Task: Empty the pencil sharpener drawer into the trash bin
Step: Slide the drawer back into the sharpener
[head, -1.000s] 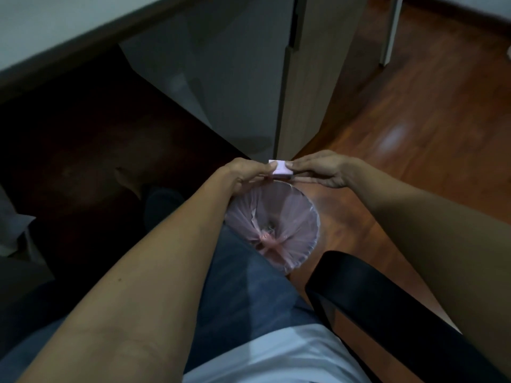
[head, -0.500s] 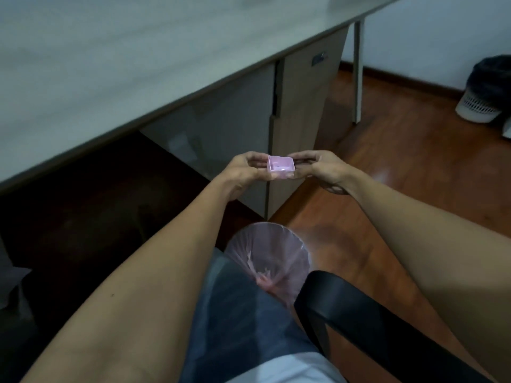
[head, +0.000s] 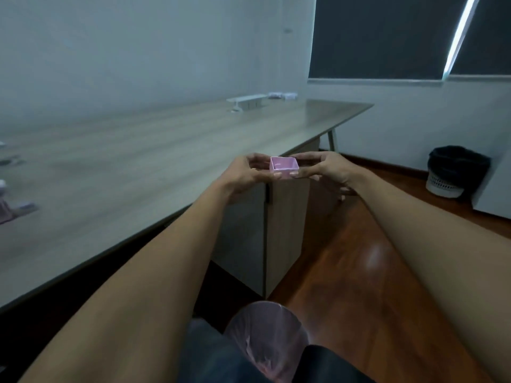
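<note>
Wood floor (head: 367, 286): lined trash bin (head: 266, 335), dark basket (head: 456, 170) standing.

A long counter (head: 166, 150) with a pale wood-grain top was seen running from the left foreground to the far wall. It was carried by a slanted white leg (head: 332, 139) at its far end, and a light cabinet (head: 284, 225) was set under its near edge. A white strip (head: 247, 102) and small white boxes (head: 282, 95) were laid on its far part. The walls (head: 138, 51) were painted a plain pale tone. A window (head: 387, 37) at the upper right was covered by a dark blind, with one bright slanted line of light (head: 459, 34) let through. The floor (head: 367, 286) was laid in glossy reddish-brown wood, edged by a dark skirting (head: 387, 164). A black-lined basket (head: 456, 170) was stood against the right wall.
</note>
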`<action>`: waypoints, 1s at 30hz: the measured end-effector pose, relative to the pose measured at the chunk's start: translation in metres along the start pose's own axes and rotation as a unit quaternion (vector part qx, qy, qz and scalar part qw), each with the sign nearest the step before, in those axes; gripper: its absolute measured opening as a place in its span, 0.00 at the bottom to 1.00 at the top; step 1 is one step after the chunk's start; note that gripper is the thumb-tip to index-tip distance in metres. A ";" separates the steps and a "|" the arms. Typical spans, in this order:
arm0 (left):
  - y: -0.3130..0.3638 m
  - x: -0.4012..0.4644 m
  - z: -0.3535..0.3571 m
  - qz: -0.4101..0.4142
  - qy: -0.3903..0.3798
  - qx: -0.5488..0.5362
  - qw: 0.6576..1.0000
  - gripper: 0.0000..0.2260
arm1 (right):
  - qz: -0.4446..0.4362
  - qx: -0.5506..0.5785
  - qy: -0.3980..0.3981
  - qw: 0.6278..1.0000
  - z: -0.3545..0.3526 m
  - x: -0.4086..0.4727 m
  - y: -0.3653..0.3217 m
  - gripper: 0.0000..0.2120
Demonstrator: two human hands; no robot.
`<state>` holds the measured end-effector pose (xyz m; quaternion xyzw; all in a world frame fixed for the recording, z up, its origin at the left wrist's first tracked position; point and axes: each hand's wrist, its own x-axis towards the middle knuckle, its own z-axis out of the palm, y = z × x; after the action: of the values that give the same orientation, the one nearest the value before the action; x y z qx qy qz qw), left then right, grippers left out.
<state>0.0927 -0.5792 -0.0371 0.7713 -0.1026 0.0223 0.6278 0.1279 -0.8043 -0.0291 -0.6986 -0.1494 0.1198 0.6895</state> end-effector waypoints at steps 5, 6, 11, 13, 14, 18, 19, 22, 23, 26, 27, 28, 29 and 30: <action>0.037 -0.002 -0.050 0.016 0.017 0.011 1.000 0.25 | -0.052 -0.004 -0.045 0.998 0.036 0.020 -0.041 0.27; 0.044 -0.006 -0.061 0.016 0.024 0.018 0.999 0.25 | -0.060 -0.006 -0.054 0.997 0.046 0.026 -0.048 0.27; 0.068 -0.030 -0.122 0.018 0.071 0.039 0.997 0.25 | -0.102 -0.030 -0.099 0.989 0.104 0.055 -0.078 0.25; 0.077 -0.042 -0.146 0.020 0.088 0.051 0.995 0.25 | -0.116 -0.041 -0.122 0.985 0.130 0.067 -0.087 0.26; 0.081 -0.049 -0.157 0.019 0.096 0.057 0.994 0.25 | -0.120 -0.046 -0.132 0.983 0.142 0.073 -0.092 0.26; 0.096 -0.079 -0.208 0.025 0.141 0.075 0.987 0.22 | -0.139 -0.041 -0.171 0.974 0.203 0.093 -0.112 0.27; 0.098 -0.085 -0.221 0.024 0.152 0.079 0.985 0.21 | -0.146 -0.042 -0.183 0.971 0.218 0.096 -0.117 0.27; 0.107 -0.110 -0.259 0.019 0.187 0.103 0.977 0.21 | -0.156 -0.038 -0.221 0.962 0.263 0.104 -0.130 0.27; 0.110 -0.119 -0.271 0.016 0.199 0.112 0.974 0.21 | -0.157 -0.037 -0.232 0.959 0.278 0.106 -0.133 0.26; 0.116 -0.144 -0.297 0.002 0.234 0.131 0.963 0.19 | -0.159 -0.027 -0.268 0.950 0.319 0.112 -0.139 0.25; 0.117 -0.155 -0.306 0.000 0.244 0.137 0.960 0.18 | -0.158 -0.019 -0.281 0.946 0.335 0.114 -0.139 0.24; 0.119 -0.161 -0.310 -0.003 0.247 0.141 0.959 0.17 | -0.160 -0.011 -0.287 0.944 0.343 0.115 -0.139 0.23; 0.118 -0.169 -0.316 -0.010 0.256 0.147 0.955 0.17 | -0.161 -0.006 -0.298 0.941 0.355 0.115 -0.138 0.23; 0.117 -0.182 -0.325 -0.018 0.270 0.155 0.950 0.17 | -0.156 0.001 -0.309 0.938 0.373 0.117 -0.136 0.24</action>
<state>-0.0762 -0.2621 0.1144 0.8262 0.0897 0.2338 0.5047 0.0908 -0.4145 0.1035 -0.5944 -0.4619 0.2212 0.6200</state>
